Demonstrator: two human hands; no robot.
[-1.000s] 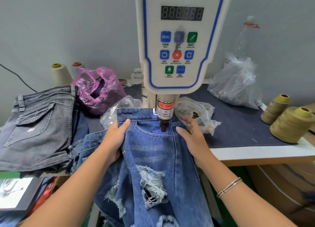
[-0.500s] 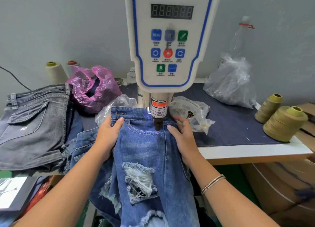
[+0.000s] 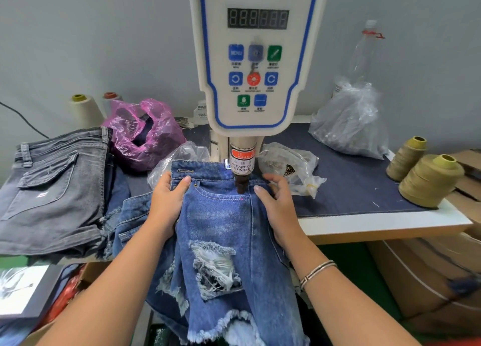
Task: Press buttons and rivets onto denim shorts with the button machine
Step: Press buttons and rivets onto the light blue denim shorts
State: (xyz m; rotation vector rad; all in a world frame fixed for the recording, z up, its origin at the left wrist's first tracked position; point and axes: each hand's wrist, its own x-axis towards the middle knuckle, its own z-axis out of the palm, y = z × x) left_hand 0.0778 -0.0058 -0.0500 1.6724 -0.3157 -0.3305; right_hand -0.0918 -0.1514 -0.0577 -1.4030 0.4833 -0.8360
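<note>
The blue denim shorts (image 3: 221, 215) lie under the button machine (image 3: 253, 59), its punch tip (image 3: 240, 185) at the waistband. The left hand (image 3: 169, 202) grips one side, the right hand (image 3: 277, 205) grips the other.

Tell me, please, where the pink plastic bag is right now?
In the head view, the pink plastic bag sits at the table's back left, between the grey denim shorts and the button machine.

centre: shorts (image 3: 221, 215) under button machine (image 3: 253, 59) punch (image 3: 240, 185)
left: folded shorts stack (image 3: 54, 189), bag (image 3: 145, 132) behind
right: thread cones (image 3: 426, 176) on table (image 3: 377, 220)
</note>
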